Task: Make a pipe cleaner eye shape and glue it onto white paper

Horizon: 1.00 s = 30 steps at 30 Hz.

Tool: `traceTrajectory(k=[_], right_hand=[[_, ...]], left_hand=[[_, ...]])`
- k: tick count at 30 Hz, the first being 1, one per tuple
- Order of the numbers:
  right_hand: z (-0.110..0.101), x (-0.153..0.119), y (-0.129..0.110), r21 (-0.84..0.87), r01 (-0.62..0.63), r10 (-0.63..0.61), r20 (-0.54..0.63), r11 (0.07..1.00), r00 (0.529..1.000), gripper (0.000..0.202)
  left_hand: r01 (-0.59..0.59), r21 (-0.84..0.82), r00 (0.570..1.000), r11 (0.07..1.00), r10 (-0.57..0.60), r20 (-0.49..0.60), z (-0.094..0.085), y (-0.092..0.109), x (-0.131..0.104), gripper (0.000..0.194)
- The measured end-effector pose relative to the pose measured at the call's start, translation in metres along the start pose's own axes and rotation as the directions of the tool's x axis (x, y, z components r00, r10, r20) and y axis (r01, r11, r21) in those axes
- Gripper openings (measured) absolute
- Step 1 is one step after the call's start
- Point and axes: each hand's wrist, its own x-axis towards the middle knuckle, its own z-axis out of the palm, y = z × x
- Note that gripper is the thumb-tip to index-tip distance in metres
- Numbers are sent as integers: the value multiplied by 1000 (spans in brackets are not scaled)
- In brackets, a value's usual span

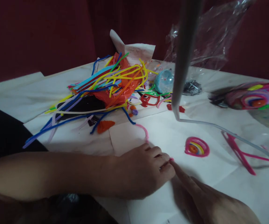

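Note:
A pink pipe cleaner (144, 129) curves out from under my left hand (148, 174), whose fingers are bent and closed on it. Its other pink tip shows between both hands, where the fingertips of my right hand (206, 196) pinch it against the left fingers. The right thumb is mostly hidden. White paper (160, 130) lies beneath both hands. To their upper right sits a teardrop-shaped coil (197, 147) with a pink rim and yellow, blue and orange inside. Farther right lie bent magenta pipe cleaners (240, 154).
A heap of coloured pipe cleaners (111, 79) with red plastic covers the back left. A grey bent rod (183, 62) crosses the view. Behind it are a light-blue cup-like ball (164, 81) and clear plastic wrap (209, 40). A colourful decorated object (253, 96) lies right.

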Motion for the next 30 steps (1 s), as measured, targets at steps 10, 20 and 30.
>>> traceTrajectory(k=[10,20,30], right_hand=[[5,4,1,49,-58,56,52,997,997,42],[8,5,-1,49,-65,64,21,997,998,33],[6,9,-5,201,-105,95,60,974,994,37]], left_hand=[[16,20,999,1000,-15,-34,4,0,-1,24],[26,30,999,999,-25,-31,0,1,-2,24],[29,43,999,999,-27,-40,1,2,-2,22]])
